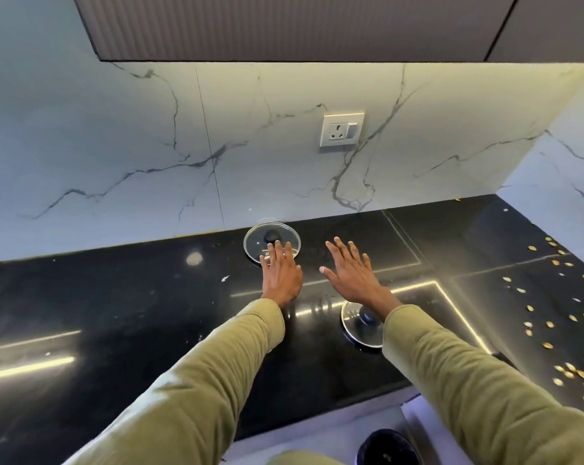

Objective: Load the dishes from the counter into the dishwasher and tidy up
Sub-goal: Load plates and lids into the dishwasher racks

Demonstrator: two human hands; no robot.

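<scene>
Both hands reach out flat over the black bench (99, 313). The left grip (280, 273) is released, fingers straight, its fingertips over the near rim of a glass lid (258, 239) that lies by the marble wall; they seem to touch it, though I can't be sure. The right grip (352, 271) is released too, fingers spread, grasping nothing. Under the right wrist, a second glass lid (357, 325) lies partly hidden by the sleeve (451, 370). Right of that grip, small golden scraps (548, 325) litter the bench.
</scene>
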